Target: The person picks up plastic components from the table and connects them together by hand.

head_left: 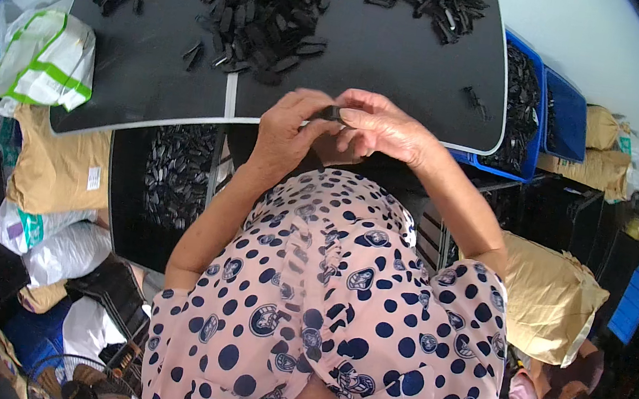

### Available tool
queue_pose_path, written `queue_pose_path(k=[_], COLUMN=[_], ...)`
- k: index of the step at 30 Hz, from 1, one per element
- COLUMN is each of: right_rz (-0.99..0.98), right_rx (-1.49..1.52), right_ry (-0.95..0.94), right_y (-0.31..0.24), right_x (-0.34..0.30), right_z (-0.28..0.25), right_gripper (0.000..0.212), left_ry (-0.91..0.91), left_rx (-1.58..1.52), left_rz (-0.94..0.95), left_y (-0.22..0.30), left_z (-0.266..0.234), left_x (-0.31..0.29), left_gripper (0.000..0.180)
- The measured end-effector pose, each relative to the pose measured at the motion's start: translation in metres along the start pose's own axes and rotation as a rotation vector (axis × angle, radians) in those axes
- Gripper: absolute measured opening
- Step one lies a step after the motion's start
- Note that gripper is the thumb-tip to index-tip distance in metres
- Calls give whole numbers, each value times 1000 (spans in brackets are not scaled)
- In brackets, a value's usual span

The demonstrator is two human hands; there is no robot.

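Note:
A small black plastic piece (pixel 332 113) is pinched between my two hands, just past the near edge of the black table (pixel 144 66). My left hand (pixel 291 120) grips its left end with thumb and fingers. On the other side, the thumb and forefinger of my right hand (pixel 384 128) close on its right end. The piece's finer shape is hidden by my fingers. Beyond my hands lies a large heap of black plastic pieces (pixel 254 16), with a second pile (pixel 447 4) at the far right. A few loose pieces (pixel 475 101) lie near the table's right side.
Blue bins (pixel 537 130) with black pieces stand right of the table. A white and green bag (pixel 49 59) sits at its left edge. Below left, more black pieces (pixel 179 174) lie on a lower dark surface beside a brown paper sack (pixel 60 168). Another sack (pixel 546 299) stands right.

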State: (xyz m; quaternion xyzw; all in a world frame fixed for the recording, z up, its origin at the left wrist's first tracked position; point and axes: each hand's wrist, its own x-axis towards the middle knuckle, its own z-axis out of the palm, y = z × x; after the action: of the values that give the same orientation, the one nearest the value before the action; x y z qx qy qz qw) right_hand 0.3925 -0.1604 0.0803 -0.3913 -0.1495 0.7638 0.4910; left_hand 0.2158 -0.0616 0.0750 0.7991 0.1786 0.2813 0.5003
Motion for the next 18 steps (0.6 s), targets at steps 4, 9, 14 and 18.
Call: queue_pose_path(k=[4,9,14,18], right_rz=[22,-81,-99,-48], right_rx=[-180,-69,-243,-276], right_ry=[-67,-79,64,157], right_y=[6,26,34,41], right_x=[-14,-8,-3,0], right_z=[22,15,18,17], right_gripper=[66,60,46,42], left_ry=[-63,-10,94,3], left_rx=[-629,-807,-836,-936], left_rz=[-358,-492,-564,-596], left_y=[5,8,17,-4], left_z=[8,18,28,27], left_x=[-7,-9,-13,-22], left_gripper=[17,20,24,27])
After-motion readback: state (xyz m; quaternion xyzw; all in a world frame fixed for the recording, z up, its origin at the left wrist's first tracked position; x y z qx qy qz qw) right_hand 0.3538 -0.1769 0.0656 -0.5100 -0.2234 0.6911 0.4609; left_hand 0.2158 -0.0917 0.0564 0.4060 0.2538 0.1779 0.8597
